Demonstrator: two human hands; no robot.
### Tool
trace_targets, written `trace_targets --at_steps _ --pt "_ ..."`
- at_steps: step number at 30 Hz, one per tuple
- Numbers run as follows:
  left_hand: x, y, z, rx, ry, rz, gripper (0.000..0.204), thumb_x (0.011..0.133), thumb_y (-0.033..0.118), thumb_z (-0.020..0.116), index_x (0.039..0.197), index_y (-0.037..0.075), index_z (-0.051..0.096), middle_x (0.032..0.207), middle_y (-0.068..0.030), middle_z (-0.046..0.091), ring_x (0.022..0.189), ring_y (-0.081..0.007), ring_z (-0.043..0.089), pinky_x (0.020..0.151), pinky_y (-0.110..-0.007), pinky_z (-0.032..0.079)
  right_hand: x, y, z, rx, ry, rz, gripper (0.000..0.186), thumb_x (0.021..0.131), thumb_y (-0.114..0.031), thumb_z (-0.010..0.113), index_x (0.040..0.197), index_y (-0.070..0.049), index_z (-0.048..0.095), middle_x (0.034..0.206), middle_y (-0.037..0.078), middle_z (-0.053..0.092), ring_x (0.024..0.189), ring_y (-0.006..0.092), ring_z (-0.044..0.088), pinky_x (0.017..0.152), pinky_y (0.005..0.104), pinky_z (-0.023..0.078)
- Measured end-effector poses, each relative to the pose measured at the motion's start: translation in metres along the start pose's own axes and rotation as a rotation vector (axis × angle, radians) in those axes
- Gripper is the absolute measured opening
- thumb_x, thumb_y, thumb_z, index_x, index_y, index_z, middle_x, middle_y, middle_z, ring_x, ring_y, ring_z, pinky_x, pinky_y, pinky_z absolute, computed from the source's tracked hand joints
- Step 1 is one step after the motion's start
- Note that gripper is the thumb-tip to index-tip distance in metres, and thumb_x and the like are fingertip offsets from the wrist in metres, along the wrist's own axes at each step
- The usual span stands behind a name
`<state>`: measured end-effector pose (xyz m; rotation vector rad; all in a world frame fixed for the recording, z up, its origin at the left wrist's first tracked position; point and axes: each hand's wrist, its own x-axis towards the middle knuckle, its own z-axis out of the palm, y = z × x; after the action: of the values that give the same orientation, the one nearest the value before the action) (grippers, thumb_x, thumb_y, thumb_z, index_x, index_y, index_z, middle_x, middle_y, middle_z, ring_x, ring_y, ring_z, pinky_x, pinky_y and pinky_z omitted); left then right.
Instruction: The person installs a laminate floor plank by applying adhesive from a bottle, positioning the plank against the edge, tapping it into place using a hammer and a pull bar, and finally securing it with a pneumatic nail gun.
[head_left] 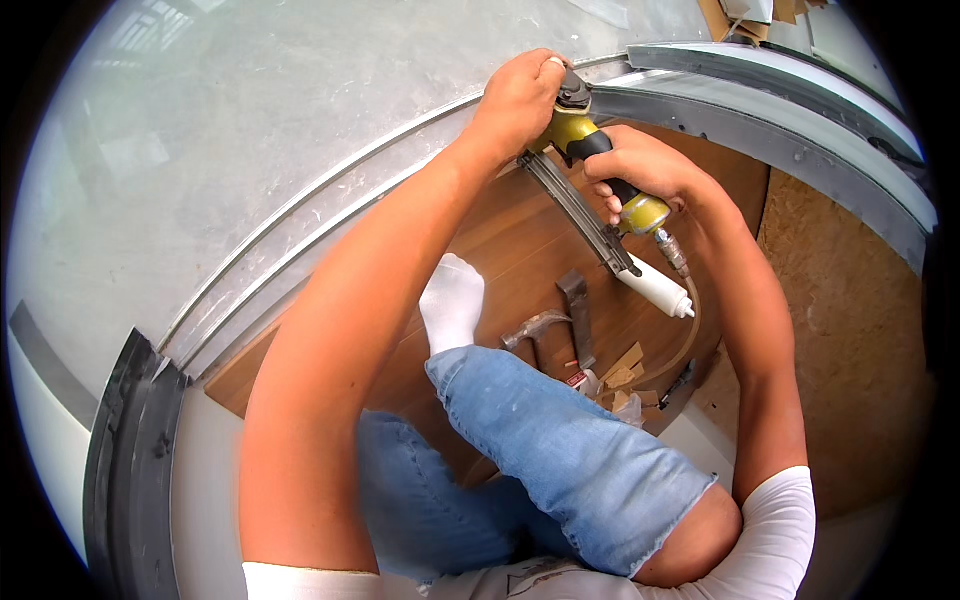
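A yellow and black pneumatic nail gun (pixel 572 128) is held at the far side of the wooden floor, against the metal frame. My right hand (pixel 650 165) wraps round its black grip. My left hand (pixel 518 100) presses on the tool's head, its fingertips partly hidden behind it. The long dark magazine (pixel 580 212) slants down toward me. From the bottom of the grip, an air hose (pixel 692 335) runs on a metal coupling. Close by the magazine's end lies a white sealant tube (pixel 655 287) with a nozzle.
On the wooden floor (pixel 510 225) lie a claw hammer (pixel 535 327), a flat grey metal bar (pixel 577 315) and wood scraps (pixel 627 366). A curved metal frame (pixel 750 125) edges a large glass pane (pixel 270 110). At right is a bare chipboard panel (pixel 830 290). My socked foot (pixel 453 302) stands mid-floor.
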<state>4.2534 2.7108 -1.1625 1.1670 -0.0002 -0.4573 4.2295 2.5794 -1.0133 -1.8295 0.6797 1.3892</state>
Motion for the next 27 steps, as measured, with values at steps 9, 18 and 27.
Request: trace_targets --at_steps 9,18,27 --pt "-0.006 0.000 -0.001 0.102 -0.040 0.082 0.042 0.108 0.033 0.047 0.127 0.000 0.065 0.116 -0.0122 0.069 0.109 -0.0215 0.061 0.098 -0.034 0.047 -0.003 0.009 0.010 0.061 0.038 -0.068 0.015 0.083 -0.010 0.057 0.071 -0.003 0.051 0.064 0.007 0.056 0.052 0.0173 0.057 0.054 0.0342 0.055" --pt "-0.239 0.046 -0.161 0.663 0.137 -0.293 0.026 0.104 0.020 0.059 0.118 0.002 0.070 0.112 -0.0114 0.071 0.107 -0.0297 0.067 0.094 -0.035 0.050 -0.072 0.071 0.070 0.198 0.469 -0.246 0.018 0.087 -0.006 0.057 0.102 0.004 0.055 0.068 0.005 0.057 0.054 0.0136 0.058 0.055 0.0322 0.054" --pt "-0.363 -0.010 -0.215 1.541 0.531 -0.079 0.036 0.082 -0.001 0.063 0.118 -0.003 0.065 0.123 -0.0181 0.061 0.119 -0.0369 0.056 0.103 -0.045 0.046 -0.083 0.080 0.122 0.296 0.372 -0.351 0.019 0.091 -0.010 0.059 0.105 0.001 0.051 0.068 0.004 0.055 0.053 0.0134 0.057 0.053 0.0315 0.055"
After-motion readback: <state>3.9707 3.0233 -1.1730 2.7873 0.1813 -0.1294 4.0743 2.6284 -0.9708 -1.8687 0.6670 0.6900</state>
